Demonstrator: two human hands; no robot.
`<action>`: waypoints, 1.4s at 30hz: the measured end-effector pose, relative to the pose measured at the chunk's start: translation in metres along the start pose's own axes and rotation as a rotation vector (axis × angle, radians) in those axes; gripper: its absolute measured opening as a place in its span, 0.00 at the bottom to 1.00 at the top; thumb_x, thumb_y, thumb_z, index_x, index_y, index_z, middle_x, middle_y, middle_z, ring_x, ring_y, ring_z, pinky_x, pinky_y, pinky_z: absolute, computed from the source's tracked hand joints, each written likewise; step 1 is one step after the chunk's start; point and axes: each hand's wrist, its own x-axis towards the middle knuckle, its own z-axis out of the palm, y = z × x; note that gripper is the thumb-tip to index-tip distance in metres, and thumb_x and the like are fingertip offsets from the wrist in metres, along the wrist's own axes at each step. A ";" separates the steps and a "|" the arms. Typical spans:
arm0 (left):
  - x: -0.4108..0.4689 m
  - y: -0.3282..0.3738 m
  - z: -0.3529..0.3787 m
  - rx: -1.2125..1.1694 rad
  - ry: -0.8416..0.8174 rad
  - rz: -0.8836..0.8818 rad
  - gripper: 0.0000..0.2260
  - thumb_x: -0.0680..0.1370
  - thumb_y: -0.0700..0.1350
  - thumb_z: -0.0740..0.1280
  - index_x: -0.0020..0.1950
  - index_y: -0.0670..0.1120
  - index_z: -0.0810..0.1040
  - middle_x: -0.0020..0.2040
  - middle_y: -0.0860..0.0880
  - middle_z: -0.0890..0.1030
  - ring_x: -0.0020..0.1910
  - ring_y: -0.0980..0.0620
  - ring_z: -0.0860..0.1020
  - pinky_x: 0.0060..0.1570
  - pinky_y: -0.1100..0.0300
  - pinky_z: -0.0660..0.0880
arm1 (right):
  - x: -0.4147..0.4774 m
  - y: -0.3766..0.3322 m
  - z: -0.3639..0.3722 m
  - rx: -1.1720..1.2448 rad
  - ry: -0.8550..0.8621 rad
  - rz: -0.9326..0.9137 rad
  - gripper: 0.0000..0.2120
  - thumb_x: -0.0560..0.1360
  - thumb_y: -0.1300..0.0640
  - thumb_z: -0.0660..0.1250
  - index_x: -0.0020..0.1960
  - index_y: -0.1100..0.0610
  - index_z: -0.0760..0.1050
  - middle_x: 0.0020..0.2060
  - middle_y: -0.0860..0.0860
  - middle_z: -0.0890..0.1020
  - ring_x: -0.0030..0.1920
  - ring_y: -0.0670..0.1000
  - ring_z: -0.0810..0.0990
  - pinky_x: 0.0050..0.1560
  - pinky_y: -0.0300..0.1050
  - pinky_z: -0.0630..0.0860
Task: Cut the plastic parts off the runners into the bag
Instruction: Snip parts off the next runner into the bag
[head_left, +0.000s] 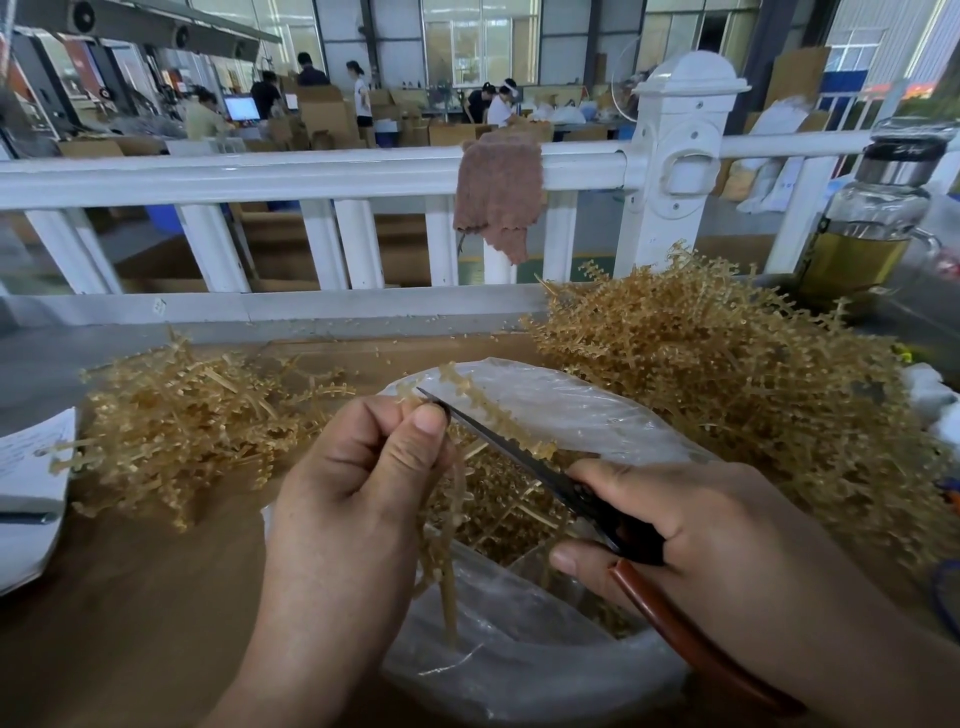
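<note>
desk (156, 597): brown surface | centre: clear plastic bag (550, 400), open, small amber parts inside | left: small pile of amber runners (182, 421) | right: bigger pile of runners (727, 374), just beside the bag | left edge: white notebook (31, 467)

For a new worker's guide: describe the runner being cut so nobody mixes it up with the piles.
Find the clear plastic bag open on the table, between the left heap and the right heap of amber runners. Over its mouth the left hand pinches one runner, the scissors in the right hand laid against it. Unlike the heaped ones, it alone is held in the air.
</note>
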 end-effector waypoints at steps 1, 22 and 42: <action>0.000 0.000 0.000 -0.020 -0.001 0.002 0.10 0.74 0.59 0.67 0.40 0.54 0.81 0.39 0.50 0.84 0.40 0.54 0.83 0.38 0.67 0.77 | 0.000 0.000 0.001 0.003 -0.003 0.007 0.31 0.67 0.25 0.55 0.62 0.43 0.71 0.37 0.41 0.81 0.40 0.40 0.79 0.39 0.40 0.75; 0.007 -0.016 -0.005 -0.196 0.021 -0.045 0.06 0.77 0.50 0.69 0.44 0.50 0.82 0.44 0.42 0.86 0.46 0.39 0.85 0.53 0.43 0.80 | 0.002 0.000 0.000 -0.021 -0.046 0.036 0.28 0.66 0.27 0.56 0.61 0.38 0.69 0.38 0.38 0.79 0.40 0.39 0.78 0.39 0.38 0.74; 0.008 -0.022 -0.006 -0.169 -0.045 0.036 0.06 0.78 0.52 0.68 0.44 0.52 0.83 0.44 0.44 0.86 0.46 0.42 0.84 0.52 0.45 0.78 | 0.000 0.001 -0.001 -0.032 -0.043 -0.014 0.24 0.69 0.28 0.58 0.62 0.36 0.68 0.36 0.37 0.78 0.38 0.37 0.77 0.37 0.32 0.73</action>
